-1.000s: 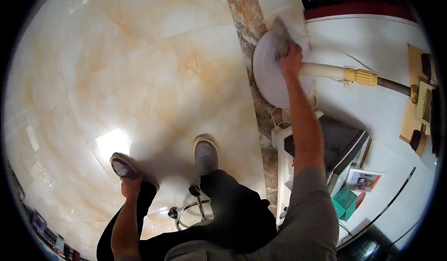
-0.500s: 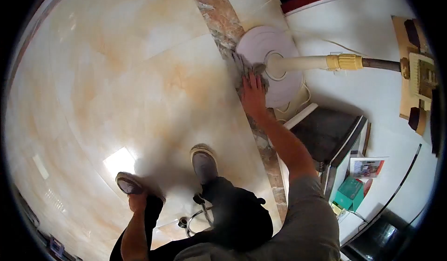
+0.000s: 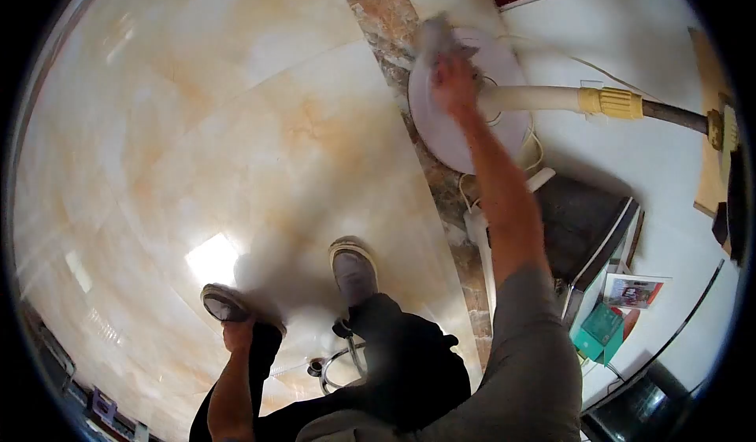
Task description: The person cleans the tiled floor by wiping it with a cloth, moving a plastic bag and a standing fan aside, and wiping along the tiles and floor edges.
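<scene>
My right hand point(image 3: 454, 86) is closed on a grey cloth point(image 3: 442, 39), which is smeared by motion. The cloth lies over the far left part of a round, pale pinkish base point(image 3: 441, 139) of a standing fan or similar appliance. From the middle of that base a cream pole point(image 3: 543, 98) runs to a yellow ribbed collar point(image 3: 610, 102). My left hand point(image 3: 236, 334) is down at my left shoe point(image 3: 224, 303), against the shoe's heel and the dark trouser leg. Its fingers are mostly hidden.
A dark-topped cabinet point(image 3: 579, 221) stands right of my right arm, with a green box point(image 3: 600, 332) and a printed card point(image 3: 635, 291) beside it. Cream cables point(image 3: 538, 152) trail by the base. A looped tube point(image 3: 335, 371) lies near my feet on the glossy tiles point(image 3: 197, 150).
My right hand has moved the cloth away from me, from the base's near left edge to its far left side. The view has shifted slightly. My left hand stays by the shoe.
</scene>
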Tool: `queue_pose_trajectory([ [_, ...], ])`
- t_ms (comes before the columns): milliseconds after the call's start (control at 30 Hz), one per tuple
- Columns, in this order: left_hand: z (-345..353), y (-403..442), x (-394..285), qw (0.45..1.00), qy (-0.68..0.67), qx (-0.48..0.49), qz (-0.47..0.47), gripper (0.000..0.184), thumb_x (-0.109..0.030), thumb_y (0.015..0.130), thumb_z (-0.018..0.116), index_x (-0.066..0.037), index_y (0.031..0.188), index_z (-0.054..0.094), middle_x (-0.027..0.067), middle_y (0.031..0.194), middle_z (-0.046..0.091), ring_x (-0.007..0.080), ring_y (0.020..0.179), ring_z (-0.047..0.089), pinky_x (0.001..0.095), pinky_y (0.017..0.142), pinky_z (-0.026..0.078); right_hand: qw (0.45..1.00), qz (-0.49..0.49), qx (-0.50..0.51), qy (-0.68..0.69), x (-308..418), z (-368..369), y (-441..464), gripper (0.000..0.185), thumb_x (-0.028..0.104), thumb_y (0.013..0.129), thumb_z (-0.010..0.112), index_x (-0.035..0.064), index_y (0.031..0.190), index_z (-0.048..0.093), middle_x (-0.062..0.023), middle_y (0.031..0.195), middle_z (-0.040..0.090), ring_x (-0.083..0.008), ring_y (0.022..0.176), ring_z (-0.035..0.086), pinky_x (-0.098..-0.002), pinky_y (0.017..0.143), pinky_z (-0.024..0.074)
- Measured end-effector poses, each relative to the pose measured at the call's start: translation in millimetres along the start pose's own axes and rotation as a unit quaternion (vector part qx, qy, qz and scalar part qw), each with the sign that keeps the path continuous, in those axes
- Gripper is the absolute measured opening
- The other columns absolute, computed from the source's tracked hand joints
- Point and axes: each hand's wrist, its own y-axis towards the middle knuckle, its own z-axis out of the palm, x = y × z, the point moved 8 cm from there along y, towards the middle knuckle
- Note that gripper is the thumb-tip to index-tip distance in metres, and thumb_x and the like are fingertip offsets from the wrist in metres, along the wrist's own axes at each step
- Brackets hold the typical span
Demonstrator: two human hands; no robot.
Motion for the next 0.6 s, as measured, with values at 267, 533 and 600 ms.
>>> queue_pose_trajectory([
  [267,6,4,2,0.999,-0.007,0.018,0.029,0.104,-0.069,0.059,0.079,0.012,0.119,0.054,0.0278,0.118,0.065,0.04,0.111,0.064,0.0485,0.094,0.051,0.985,0.026,0.138,0.105,54,-80,-171,0.049,0.019,0.091,0.055,0.0044,0.138,0.05,-0.0196,0.153,0.034,-0.0447,0.142,0.03,-0.0549,0.109,0.0366],
  [533,2,0,-1,0.999,-0.017,0.026,0.043,0.105,-0.066,0.06,0.081,0.01,0.127,0.052,0.0253,0.12,0.065,0.0392,0.113,0.064,0.0478,0.096,0.05,0.986,0.126,0.107,0.036,15,-28,7,0.046,0.021,0.09,0.054,0.0061,0.134,0.053,-0.0199,0.133,0.051,-0.0388,0.125,0.05,-0.0529,0.1,0.0434],
  [600,5,2,-3,0.998,-0.023,0.041,0.047,0.106,-0.066,0.06,0.081,0.009,0.129,0.052,0.0246,0.121,0.065,0.0391,0.112,0.064,0.0477,0.097,0.05,0.948,0.249,0.178,0.086,-18,-7,38,0.047,0.022,0.089,0.055,0.0065,0.133,0.051,-0.0212,0.133,0.051,-0.039,0.124,0.051,-0.0536,0.099,0.0438],
])
